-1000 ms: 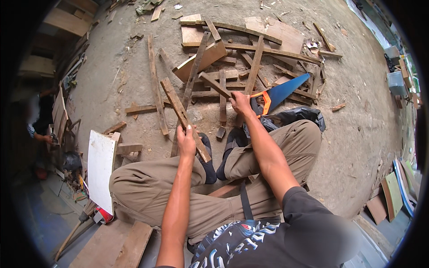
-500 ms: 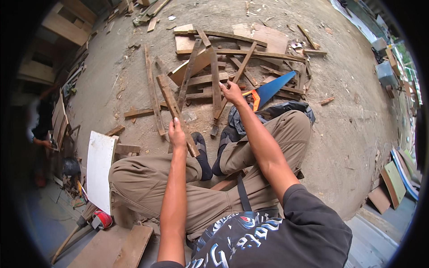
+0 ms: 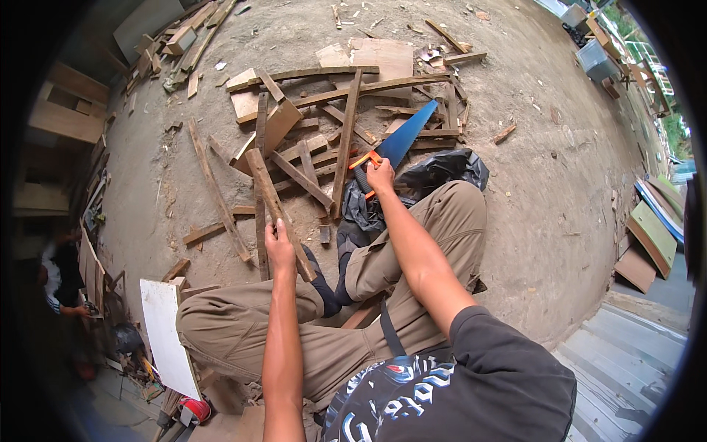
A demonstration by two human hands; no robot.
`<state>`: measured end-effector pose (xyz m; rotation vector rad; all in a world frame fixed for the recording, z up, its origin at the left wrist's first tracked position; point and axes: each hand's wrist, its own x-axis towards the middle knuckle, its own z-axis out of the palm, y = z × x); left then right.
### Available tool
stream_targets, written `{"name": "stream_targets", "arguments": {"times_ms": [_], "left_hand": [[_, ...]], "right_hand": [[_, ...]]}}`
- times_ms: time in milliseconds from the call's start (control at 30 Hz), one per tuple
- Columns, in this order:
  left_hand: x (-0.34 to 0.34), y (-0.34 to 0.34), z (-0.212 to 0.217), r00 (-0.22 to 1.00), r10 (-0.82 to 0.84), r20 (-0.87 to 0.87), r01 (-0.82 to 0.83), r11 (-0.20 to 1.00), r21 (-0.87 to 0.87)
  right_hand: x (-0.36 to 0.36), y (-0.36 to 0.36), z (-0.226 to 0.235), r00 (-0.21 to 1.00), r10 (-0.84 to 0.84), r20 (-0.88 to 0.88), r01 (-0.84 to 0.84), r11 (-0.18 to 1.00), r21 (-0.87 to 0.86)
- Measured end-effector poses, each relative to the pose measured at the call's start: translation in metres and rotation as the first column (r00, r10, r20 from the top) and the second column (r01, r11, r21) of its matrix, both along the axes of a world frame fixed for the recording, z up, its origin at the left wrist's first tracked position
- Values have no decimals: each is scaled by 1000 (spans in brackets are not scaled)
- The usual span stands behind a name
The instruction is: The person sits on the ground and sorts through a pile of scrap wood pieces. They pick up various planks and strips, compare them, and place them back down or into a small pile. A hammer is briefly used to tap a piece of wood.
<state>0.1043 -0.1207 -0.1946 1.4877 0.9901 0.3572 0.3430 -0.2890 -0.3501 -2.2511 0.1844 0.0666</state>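
While the left hand point(image 3: 280, 247) is closed round it, one wooden batten point(image 3: 264, 180) slants from far left to near right, its near end above the feet point(image 3: 319, 287). Batten: straight, squared, brown, surface worn and unevenly stained. Handsaw point(image 3: 407, 138): to the right of the batten, broad blue tapering blade pointing far right, handle in orange and black. Right hand point(image 3: 380, 177): on the saw handle, fingers curled; how tightly it grips cannot be told.

Beside and under the handle, black plastic bag point(image 3: 442, 169): thin, crumpled, glossy. Beyond the hands, heap of scrap timber point(image 3: 346, 136): narrow battens crossing at several angles, rough and dark. At its far side, plywood piece point(image 3: 383, 59): flat, pale brown. Ground point(image 3: 545, 295): bare, dusty, strewn with chips. Near left, white board point(image 3: 169, 335): smooth, slightly marked, propped beside the knee in brown trousers point(image 3: 221, 324). Right, leaning panels point(image 3: 648, 236): green, brown and blue-edged. Near right, ribbed sheet point(image 3: 618, 368): pale grey.
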Motion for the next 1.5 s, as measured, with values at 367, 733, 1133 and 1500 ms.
{"name": "stream_targets", "arguments": {"times_ms": [367,733,1133,1500], "left_hand": [[-5,6,-6,999,-18,-35,21,995,97],[-9,12,9,992,43,-117,-44,999,-2],[-17,19,-2,990,111,-88,-121,986,-113],[-16,16,4,988,118,-95,-126,989,-84]], "right_hand": [[-19,41,5,963,257,79,-265,957,116],[-70,85,20,693,717,73,-712,697,-93],[-70,84,-10,826,543,149,-531,839,-114],[-42,80,-18,988,151,-43,-151,989,-5]]}}
